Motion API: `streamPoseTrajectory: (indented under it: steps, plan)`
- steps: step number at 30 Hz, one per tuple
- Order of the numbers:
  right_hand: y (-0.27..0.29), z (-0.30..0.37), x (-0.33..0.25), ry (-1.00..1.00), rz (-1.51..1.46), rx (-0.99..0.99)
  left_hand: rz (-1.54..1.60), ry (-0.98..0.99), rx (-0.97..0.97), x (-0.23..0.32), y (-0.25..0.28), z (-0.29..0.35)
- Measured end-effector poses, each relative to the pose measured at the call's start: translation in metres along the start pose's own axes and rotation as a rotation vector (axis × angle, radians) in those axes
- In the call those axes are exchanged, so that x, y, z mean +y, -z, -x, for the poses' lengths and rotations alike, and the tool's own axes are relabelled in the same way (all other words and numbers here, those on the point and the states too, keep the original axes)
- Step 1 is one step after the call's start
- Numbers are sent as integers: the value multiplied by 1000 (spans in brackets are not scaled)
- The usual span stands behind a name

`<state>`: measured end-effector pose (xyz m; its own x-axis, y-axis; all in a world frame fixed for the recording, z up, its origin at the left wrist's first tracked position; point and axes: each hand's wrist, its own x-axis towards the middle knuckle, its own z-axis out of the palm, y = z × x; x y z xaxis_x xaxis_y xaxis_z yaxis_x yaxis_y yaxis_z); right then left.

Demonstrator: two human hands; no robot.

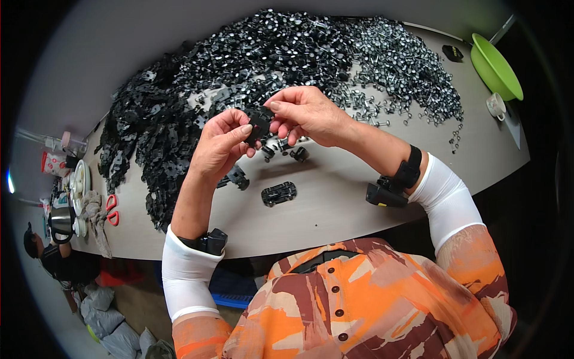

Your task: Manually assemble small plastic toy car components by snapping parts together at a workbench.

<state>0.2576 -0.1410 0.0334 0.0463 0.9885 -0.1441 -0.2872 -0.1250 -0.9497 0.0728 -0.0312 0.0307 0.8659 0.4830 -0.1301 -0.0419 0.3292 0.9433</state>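
While the left hand (217, 142) pinches a black plastic part (258, 127) and the right hand (312, 116) grasps its other side, this part, between both hands, could slip onto the bench (335, 206) beneath them if their pressure becomes uneven.

Grn basin (497, 67) nr wht cup (495, 106), far R; L: red-handled scissors (110, 210), gry cloth (95, 216), metal pot (61, 218).

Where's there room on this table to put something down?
Bare tabletop lies between the small car base, the right forearm and the near edge. Another patch, at right, runs from the loose shiny pieces to the mug. Back and left are crowded with shiny pieces and black parts; cloth and scissors clutter the far left.
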Motion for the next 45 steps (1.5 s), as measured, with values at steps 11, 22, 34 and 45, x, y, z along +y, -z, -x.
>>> streamPoseTrajectory:
  steps: [11,22,34,45]
  plan:
    - [18,11,-4,399,310,-54,175,-3,32,-6,-29,-3]
    - [88,56,2,134,1417,128,104,138,48,-45,-22,-14]
    - [93,46,23,600,1564,-40,129,215,100,-56,-23,-9]
    - [31,36,11,805,1146,20,151,167,105,-58,-30,-11]
